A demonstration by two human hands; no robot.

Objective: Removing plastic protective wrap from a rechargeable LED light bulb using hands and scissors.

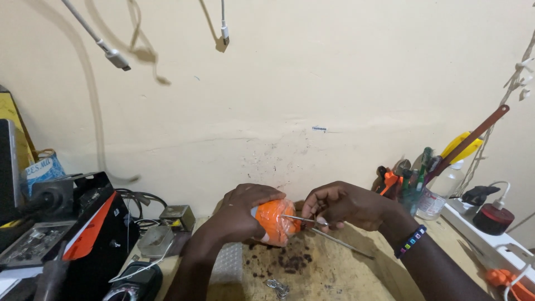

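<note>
Both forearms reach in from the bottom edge toward mid-frame. The left hand (241, 214) is curled in a grasp; the right hand (341, 204) pinches, fingers bent, wrist banded.

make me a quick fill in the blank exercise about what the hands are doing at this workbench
1. The left hand grips a rounded object coloured ____.
2. The right hand holds metal ____ against that object.
3. The right wrist wears a beaded ____.
4. Two cable plugs hang in front of the ____ above the bench.

Missing words: orange; tweezers; bracelet; wall
</note>
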